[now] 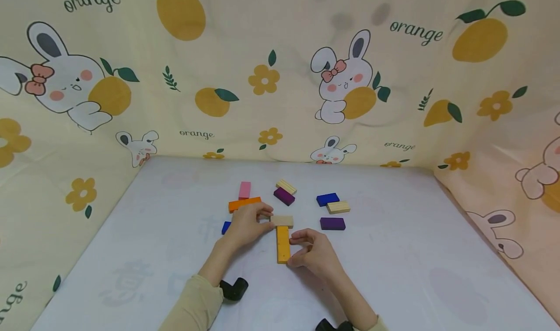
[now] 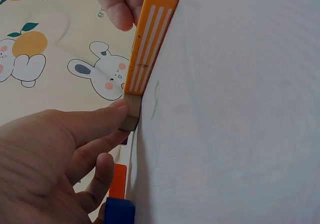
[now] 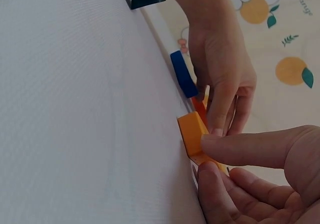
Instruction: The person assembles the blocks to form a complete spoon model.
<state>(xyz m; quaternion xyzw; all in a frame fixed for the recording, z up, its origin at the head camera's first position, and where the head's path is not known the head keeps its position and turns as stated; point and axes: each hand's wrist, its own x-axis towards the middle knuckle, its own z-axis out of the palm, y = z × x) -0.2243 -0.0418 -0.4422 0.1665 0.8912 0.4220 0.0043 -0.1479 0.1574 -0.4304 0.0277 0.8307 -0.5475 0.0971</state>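
My left hand (image 1: 250,222) pinches the left end of a plain wooden block (image 1: 282,221) between thumb and index finger. That block lies crosswise against the far end of a yellow-orange block (image 1: 283,245), which points toward me, so the two form a T. In the left wrist view the yellow-orange block (image 2: 153,39) shows white stripes on its side. At its near right corner is the thumb of my right hand (image 1: 317,253), with the other fingers loosely bent along the right side. The right wrist view shows thumb and index fingertips right at the yellow-orange block (image 3: 194,136).
Behind my left hand lie an orange block (image 1: 242,203), a pink block (image 1: 245,190) and a partly hidden blue block (image 1: 225,227). A purple block (image 1: 284,196) touches a striped wooden one (image 1: 286,185). Farther right are blue (image 1: 327,199), wooden (image 1: 339,207) and purple (image 1: 332,223) blocks.
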